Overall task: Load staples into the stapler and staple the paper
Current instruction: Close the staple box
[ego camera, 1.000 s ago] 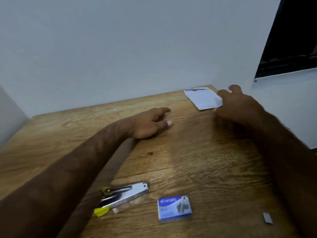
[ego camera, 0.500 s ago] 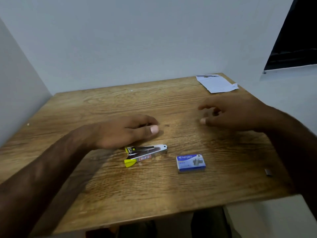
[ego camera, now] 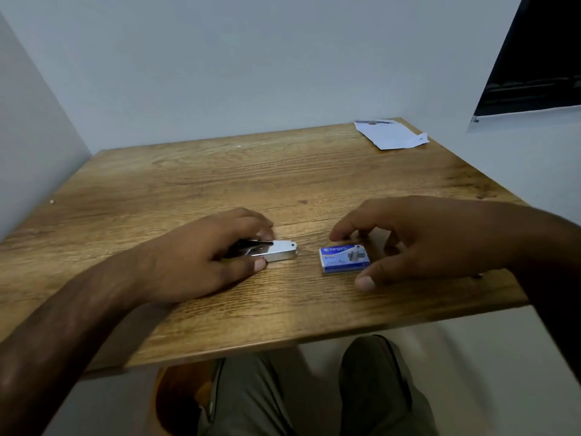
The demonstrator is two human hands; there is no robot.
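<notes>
Wooden desk (ego camera: pixel 220 184), big and brown. Left hand (ego camera: pixel 204 256) down on the stapler (ego camera: pixel 279 250) near the middle, grip closed round its back end, shiny tip poking out. Right hand (ego camera: pixel 418 243) over the blue staple box (ego camera: pixel 344 259), grip wide, not yet closed on it. Paper (ego camera: pixel 390 135) flat at the far right corner.
</notes>
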